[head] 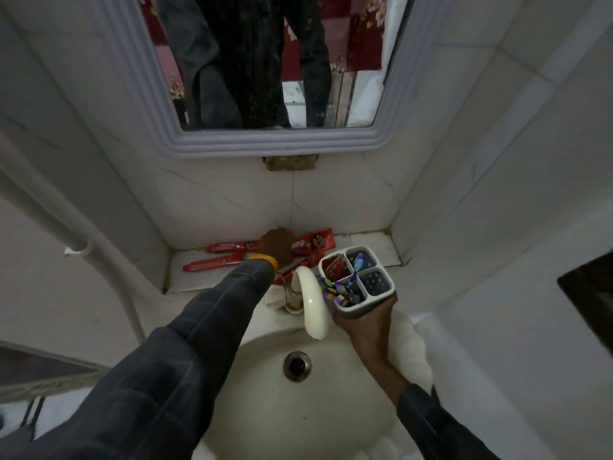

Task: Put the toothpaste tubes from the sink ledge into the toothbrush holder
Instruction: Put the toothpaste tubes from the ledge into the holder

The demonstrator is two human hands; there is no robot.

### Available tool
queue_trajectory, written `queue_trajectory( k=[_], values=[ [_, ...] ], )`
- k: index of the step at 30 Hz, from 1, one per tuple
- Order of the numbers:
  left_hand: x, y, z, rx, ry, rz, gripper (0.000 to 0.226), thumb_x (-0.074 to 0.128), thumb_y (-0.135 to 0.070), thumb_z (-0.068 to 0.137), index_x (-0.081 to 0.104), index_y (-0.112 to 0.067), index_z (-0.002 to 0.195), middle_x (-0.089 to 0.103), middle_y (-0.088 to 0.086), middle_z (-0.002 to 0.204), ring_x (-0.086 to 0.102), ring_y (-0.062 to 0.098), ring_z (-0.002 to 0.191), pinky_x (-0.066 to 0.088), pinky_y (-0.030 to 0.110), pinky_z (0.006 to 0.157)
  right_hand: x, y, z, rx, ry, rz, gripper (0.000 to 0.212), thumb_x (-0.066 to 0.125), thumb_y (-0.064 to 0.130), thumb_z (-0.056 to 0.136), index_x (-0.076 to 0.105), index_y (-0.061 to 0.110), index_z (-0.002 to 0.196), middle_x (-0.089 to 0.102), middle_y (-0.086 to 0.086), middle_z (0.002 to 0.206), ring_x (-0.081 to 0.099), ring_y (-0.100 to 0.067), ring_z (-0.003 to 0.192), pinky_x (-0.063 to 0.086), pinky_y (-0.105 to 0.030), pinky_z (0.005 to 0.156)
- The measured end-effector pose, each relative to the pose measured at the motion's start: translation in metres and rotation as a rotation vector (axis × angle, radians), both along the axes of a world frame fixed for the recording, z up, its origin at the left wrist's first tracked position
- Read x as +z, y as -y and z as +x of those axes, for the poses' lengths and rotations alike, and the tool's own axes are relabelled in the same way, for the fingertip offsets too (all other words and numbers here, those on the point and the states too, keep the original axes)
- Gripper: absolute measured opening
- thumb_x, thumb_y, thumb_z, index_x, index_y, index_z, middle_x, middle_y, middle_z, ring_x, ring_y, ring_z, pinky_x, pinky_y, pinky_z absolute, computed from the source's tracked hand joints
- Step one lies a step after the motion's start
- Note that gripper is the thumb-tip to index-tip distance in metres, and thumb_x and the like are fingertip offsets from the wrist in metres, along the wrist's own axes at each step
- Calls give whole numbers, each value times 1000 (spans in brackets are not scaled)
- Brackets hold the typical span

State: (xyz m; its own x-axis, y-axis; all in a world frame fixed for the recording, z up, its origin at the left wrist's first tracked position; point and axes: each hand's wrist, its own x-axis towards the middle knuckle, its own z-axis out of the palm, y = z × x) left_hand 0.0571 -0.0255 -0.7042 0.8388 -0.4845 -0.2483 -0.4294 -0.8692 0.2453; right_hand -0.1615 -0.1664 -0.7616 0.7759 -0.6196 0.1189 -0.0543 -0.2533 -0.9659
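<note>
Several red toothpaste tubes lie on the sink ledge [368,242]: one at the back left [229,248], one nearer the front [212,263], and a cartoon-printed one [315,243] at the back right. My left hand [277,249] reaches over them with its back to the camera; its fingers are hidden, and a red tube shows just below the wrist. My right hand [366,322] holds the grey four-compartment toothbrush holder [381,268] from below, above the basin's right side. One red tube [335,267] stands in its back-left compartment, and toothbrushes [341,288] sit in others.
A white curved tap [311,303] rises between my hands over the white basin [265,393] with its drain [297,365]. A framed mirror [265,141] hangs above the ledge. Tiled walls close in on both sides, and a white pipe [99,260] runs down at the left.
</note>
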Motion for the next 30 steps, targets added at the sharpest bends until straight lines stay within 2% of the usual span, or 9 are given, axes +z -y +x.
queue_trajectory(
  k=[3,6,10,13,17,18,21,25,30],
  values=[
    [18,-12,-1,62,36,-124,44,73,-28,82,60,-7,119,67,19,119,64,36,106,53,40,90,0,2,1,11,-8,15,123,107,3,54,34,12,153,57,-7,153,63,-16,138,57,-22,105],
    [48,-20,-7,158,74,-342,47,79,-35,77,63,-11,114,72,14,112,68,33,98,54,35,83,3,2,-1,17,4,28,124,108,7,53,34,10,153,57,-6,151,64,-12,135,58,-20,101],
    [90,-6,-30,184,-54,-693,45,83,-34,73,62,-15,109,69,5,105,68,22,90,59,36,78,3,1,-4,9,-12,28,126,108,15,51,34,16,154,56,-6,152,63,-19,137,60,-32,105],
    [104,17,-48,114,-216,-829,46,83,-27,76,58,-14,113,66,5,109,67,20,94,60,30,72,5,5,-4,15,-11,48,125,107,12,51,34,24,152,56,-2,151,62,-15,137,60,-37,107],
    [107,46,-67,59,-312,-909,49,79,-27,80,55,-18,122,66,1,107,66,8,87,52,15,67,4,12,-3,52,-5,47,124,106,6,52,34,23,152,56,-2,151,60,-18,139,58,-42,110],
    [106,52,-69,62,-323,-926,48,79,-28,80,57,-17,122,67,2,107,67,10,88,53,17,70,3,14,-4,54,-10,50,125,107,8,52,34,23,152,56,-3,151,60,-19,140,58,-45,111],
    [99,66,-69,110,-376,-961,53,81,-27,77,58,-13,122,70,7,110,71,23,96,60,34,84,-1,19,-6,65,-16,82,125,108,14,51,34,27,152,56,-2,152,60,-20,140,58,-48,110],
    [90,77,-73,153,-403,-1010,54,83,-13,73,57,-12,121,71,10,113,70,28,103,57,41,91,-2,21,-7,75,10,76,124,108,11,53,34,33,151,56,-1,153,59,-18,142,58,-44,110],
    [85,84,-72,194,-186,-894,35,83,-21,73,71,-7,103,76,12,101,72,26,93,59,44,90,-3,21,-8,71,37,67,119,108,13,53,38,42,145,56,-3,153,59,-23,142,57,-51,111]
  ],
)
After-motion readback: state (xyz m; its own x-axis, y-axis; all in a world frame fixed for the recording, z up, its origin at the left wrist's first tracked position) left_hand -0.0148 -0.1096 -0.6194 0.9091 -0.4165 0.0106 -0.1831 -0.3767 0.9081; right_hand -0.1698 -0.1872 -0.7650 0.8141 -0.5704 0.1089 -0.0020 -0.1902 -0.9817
